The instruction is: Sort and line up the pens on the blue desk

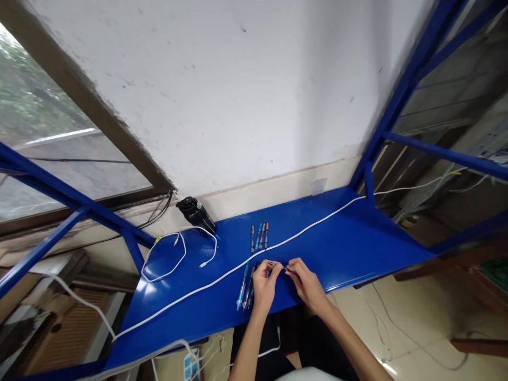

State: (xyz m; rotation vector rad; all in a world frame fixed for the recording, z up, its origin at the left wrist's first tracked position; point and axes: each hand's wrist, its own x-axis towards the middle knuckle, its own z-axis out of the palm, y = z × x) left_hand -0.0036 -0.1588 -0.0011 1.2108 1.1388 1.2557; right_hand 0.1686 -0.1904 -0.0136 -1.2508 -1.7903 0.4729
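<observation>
Over the front of the blue table, my left hand (264, 283) and my right hand (305, 283) face each other, fingertips pinched. A small dark pen part (272, 263) shows at the left fingers, and a dark bit shows at the right fingertips. The fingers hide most of it, so I cannot tell whether it is one pen or two pieces. Left of my left hand lie a light blue pen (242, 288) and several dark pens (248, 293), partly covered by the hand. Farther back, several short pen pieces (260, 235), grey and blue, lie in a row.
A long white cable (313, 224) crosses the blue table (349, 248) between the pen rows. At the back left stand a black bottle (197, 216) and a looped white charging cable (184, 248). Blue frame posts (397, 106) rise at both ends; a power strip (191, 366) lies below.
</observation>
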